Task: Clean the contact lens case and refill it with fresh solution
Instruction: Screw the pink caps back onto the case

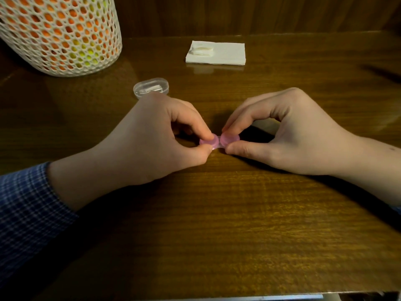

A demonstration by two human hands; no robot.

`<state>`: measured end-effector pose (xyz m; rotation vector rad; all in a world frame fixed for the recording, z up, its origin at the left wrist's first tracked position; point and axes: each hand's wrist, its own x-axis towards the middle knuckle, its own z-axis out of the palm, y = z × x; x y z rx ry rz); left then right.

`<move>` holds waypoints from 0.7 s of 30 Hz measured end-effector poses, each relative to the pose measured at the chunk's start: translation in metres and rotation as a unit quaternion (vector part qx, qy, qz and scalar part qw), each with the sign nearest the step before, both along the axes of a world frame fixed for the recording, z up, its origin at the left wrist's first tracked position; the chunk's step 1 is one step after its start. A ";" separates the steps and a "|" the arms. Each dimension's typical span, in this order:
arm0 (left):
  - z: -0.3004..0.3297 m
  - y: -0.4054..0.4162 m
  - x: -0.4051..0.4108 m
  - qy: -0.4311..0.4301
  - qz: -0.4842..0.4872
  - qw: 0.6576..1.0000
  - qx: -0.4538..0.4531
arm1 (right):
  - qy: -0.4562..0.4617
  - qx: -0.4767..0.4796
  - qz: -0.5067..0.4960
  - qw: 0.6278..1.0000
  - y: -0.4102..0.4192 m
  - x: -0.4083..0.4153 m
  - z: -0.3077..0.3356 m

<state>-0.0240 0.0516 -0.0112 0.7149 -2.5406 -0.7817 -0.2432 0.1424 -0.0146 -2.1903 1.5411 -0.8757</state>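
A small pink contact lens case (pixel 219 141) with two round lidded wells lies on the wooden table (pixel 217 224) at the centre. My left hand (pixel 141 144) pinches the left well's cap between thumb and forefinger. The right well's cap is pinched the same way by my right hand (pixel 288 131). Both caps look seated on the case. No solution bottle is in view.
A folded white tissue (pixel 225 54) with a small white wad (pixel 201 49) on it lies at the back centre. A clear plastic oval box (pixel 150 86) sits just behind my left hand. A white mesh basket (pixel 58 33) with orange and yellow contents stands back left.
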 end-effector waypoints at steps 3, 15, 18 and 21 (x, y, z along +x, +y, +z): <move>0.001 0.000 0.000 0.002 0.001 1.000 0.003 | -0.004 -0.001 -0.009 1.000 0.000 0.002 0.000; 0.001 0.001 0.000 -0.007 0.002 1.000 0.003 | 0.007 -0.002 0.002 1.000 0.001 -0.001 0.000; 0.001 0.001 0.000 -0.002 0.004 1.000 0.003 | 0.000 0.011 0.022 1.000 0.001 -0.004 0.002; 0.001 0.001 0.000 0.003 0.004 1.000 0.003 | -0.003 0.022 0.022 1.000 0.001 -0.004 0.003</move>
